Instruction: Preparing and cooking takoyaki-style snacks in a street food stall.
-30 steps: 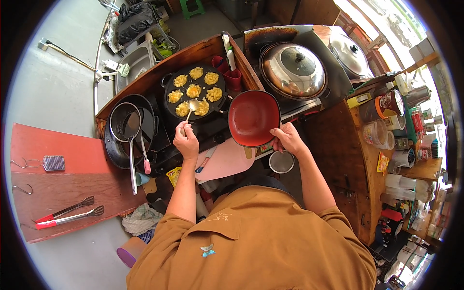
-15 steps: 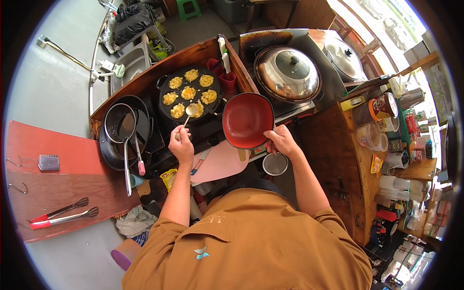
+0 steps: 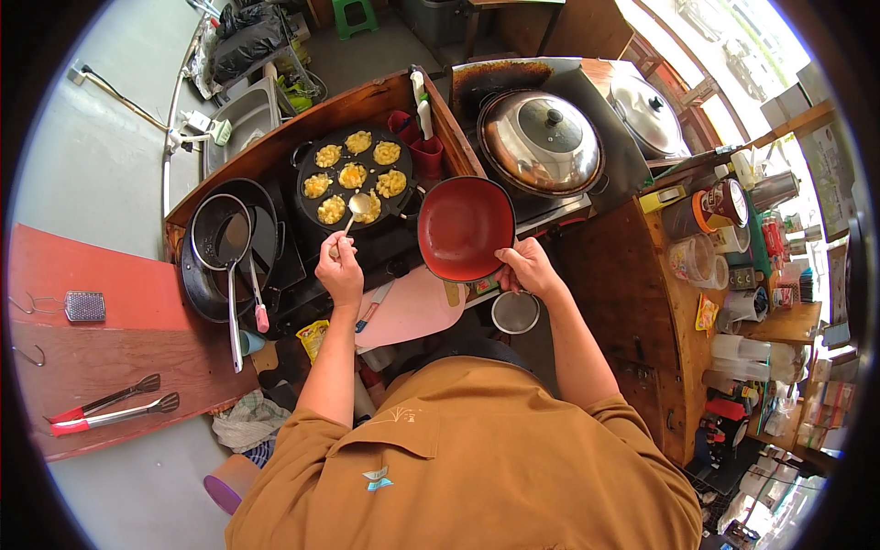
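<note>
In my left hand (image 3: pixel 340 268) I grip a spoon (image 3: pixel 358 205), its bowl over the food in the lowest right hollow of a round black multi-hollow pan (image 3: pixel 302 188). Every hollow in view holds a yellow, lumpy portion (image 3: pixel 391 184); the middle one looks more orange. My right hand (image 3: pixel 529 268) is closed on the near right rim of a red bowl (image 3: pixel 466 229) with a dark outside. The bowl is tilted toward me beside the pan, and only a thin smear shows inside it.
A large lidded pot (image 3: pixel 543 142) stands right of the pan. Stacked pans (image 3: pixel 223 233) with handles lie to the left. Below my hands are a pink cutting board (image 3: pixel 417 312) with a knife and a round strainer (image 3: pixel 515 313). Tongs (image 3: pixel 119 414) hang on the left panel.
The whole view has shifted slightly left. Both hands keep their hold, and the spoon stays over nearly the same spot on the pan.
</note>
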{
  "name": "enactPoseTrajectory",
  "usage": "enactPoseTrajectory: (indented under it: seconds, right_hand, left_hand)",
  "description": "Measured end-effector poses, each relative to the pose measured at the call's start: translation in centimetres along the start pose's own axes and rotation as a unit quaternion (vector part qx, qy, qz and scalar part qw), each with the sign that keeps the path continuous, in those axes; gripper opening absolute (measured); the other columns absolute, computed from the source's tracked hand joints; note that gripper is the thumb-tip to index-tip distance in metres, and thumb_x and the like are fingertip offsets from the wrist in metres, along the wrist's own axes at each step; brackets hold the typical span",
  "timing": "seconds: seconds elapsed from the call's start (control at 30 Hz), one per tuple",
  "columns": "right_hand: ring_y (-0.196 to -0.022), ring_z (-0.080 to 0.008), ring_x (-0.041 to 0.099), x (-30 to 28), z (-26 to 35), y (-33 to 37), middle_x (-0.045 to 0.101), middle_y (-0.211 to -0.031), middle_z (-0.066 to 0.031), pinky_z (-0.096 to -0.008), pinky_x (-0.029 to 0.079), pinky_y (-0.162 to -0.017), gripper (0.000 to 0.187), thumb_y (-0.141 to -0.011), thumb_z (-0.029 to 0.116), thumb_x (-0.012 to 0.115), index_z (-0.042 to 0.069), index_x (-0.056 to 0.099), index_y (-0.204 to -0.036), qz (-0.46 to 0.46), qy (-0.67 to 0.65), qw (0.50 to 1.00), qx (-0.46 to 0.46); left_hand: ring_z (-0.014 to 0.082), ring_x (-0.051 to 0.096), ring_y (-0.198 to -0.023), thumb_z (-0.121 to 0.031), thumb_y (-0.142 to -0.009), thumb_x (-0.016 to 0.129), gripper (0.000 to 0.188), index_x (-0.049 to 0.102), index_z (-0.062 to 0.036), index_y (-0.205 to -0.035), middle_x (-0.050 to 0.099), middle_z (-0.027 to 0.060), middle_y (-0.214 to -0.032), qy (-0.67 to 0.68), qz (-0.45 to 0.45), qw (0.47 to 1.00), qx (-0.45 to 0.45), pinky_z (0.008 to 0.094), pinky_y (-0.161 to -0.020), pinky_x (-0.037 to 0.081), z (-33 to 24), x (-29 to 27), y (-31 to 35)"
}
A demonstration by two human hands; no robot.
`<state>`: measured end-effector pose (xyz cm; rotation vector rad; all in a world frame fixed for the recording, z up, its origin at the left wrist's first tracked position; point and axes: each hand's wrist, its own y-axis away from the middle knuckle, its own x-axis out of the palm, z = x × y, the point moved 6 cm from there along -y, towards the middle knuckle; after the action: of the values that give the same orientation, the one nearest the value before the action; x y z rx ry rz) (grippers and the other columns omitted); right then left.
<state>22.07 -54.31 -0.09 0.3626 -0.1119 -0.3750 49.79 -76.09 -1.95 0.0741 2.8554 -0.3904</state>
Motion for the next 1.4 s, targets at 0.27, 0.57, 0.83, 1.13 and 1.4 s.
enactPoseTrajectory:
  seconds: [0.27, 0.57, 0.83, 1.13, 1.4]
  right_hand:
    - [-0.038, -0.0125, 0.055, 0.2, 0.3, -0.1, 0.067, -0.058, -0.0141, -0.0257, 0.043, -0.034, 0.039, -0.093, 0.017, 0.058, -0.007, 0.066, -0.063, -0.005, 0.014, 1.000, -0.001]
    - [-0.036, -0.0119, 0.053, 0.1, 0.0, -0.1, 0.065, -0.056, -0.0125, -0.0258, 0.041, -0.033, 0.039, -0.092, 0.017, 0.058, -0.006, 0.065, -0.062, -0.009, 0.004, 1.000, 0.004]
    - [-0.037, -0.0117, 0.053, 0.2, 0.5, 0.2, 0.065, -0.056, -0.0122, -0.0258, 0.042, -0.034, 0.039, -0.093, 0.017, 0.057, -0.007, 0.066, -0.063, 0.002, 0.011, 1.000, -0.003]
    - [-0.038, -0.0137, 0.056, 0.1, -0.1, -0.1, 0.065, -0.057, -0.0132, -0.0259, 0.043, -0.033, 0.035, -0.094, 0.014, 0.058, -0.007, 0.066, -0.068, 0.009, 0.007, 1.000, 0.003]
    - [-0.039, -0.0112, 0.055, 0.5, 0.6, 0.1, 0.066, -0.057, -0.0122, -0.0254, 0.042, -0.034, 0.039, -0.094, 0.017, 0.057, -0.006, 0.067, -0.064, 0.004, 0.012, 1.000, -0.003]
  left_hand:
    - [0.0377, 0.066, -0.090, -0.007, -0.097, 0.053, 0.016, 0.065, 0.0006, -0.105, 0.070, 0.0186, -0.095, -0.184, 0.045, 0.944, 0.270, 0.0451, -0.080, 0.053, -2.9, 3.8, -5.3]
    - [0.0365, 0.065, -0.090, -0.006, -0.095, 0.054, 0.015, 0.063, -0.0011, -0.107, 0.069, 0.0172, -0.094, -0.209, 0.127, 0.916, 0.318, 0.0455, -0.080, 0.052, -3.3, 6.9, -5.7]
    - [0.0375, 0.066, -0.089, -0.008, -0.099, 0.052, 0.016, 0.064, -0.0007, -0.107, 0.069, 0.0176, -0.095, -0.184, 0.081, 0.942, 0.270, 0.0440, -0.079, 0.052, -3.4, 5.0, -5.4]
    - [0.0371, 0.066, -0.090, -0.006, -0.097, 0.053, 0.015, 0.066, 0.0003, -0.104, 0.069, 0.0177, -0.095, -0.181, 0.078, 0.942, 0.271, 0.0432, -0.082, 0.053, -3.5, 2.7, -3.7]
    - [0.0298, 0.062, -0.097, 0.002, -0.084, 0.059, 0.028, 0.067, -0.0015, -0.111, 0.065, 0.0118, -0.101, -0.292, 0.151, 0.858, 0.394, 0.0390, -0.088, 0.051, -3.7, 1.6, -2.3]
